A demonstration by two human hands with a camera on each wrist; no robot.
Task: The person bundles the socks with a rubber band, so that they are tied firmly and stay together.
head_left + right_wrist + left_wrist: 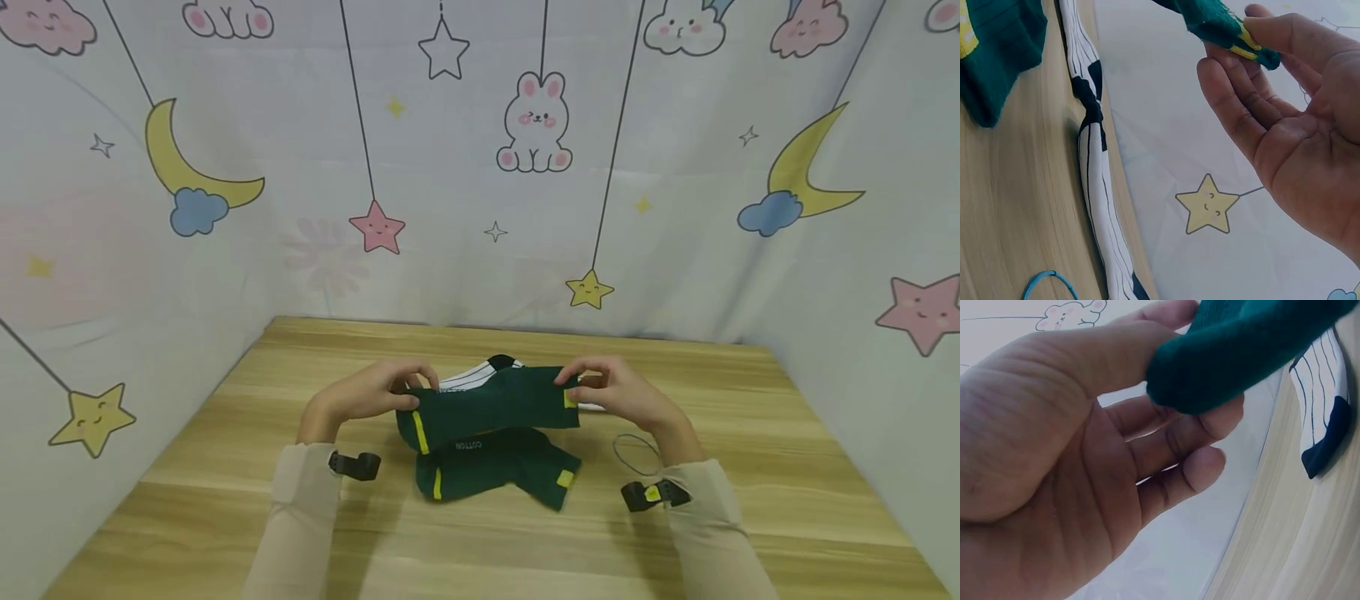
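In the head view, we take the top green sock (491, 402) as the middle of our clock. It is held up by both ends. At nine o'clock, we see the left hand (378, 390) pinching its round end, by a yellow stripe. The thumb is in front and fingers are behind, with the gap pinched small around the cloth. At three o'clock, the right hand (622, 396) pinches the other end, near a yellow square. In the right wrist view, we see its other fingers a bit bent.

At six o'clock, we find the second green sock (487, 468) lying flat on the wooden table (217, 492). At twelve, some white striped sock cloth (1100, 194) pokes out behind; we can't tell how many socks. A thin blue ring (1052, 272) lies near four o'clock. We spot a bunny (537, 125) on the wall, high up at twelve.
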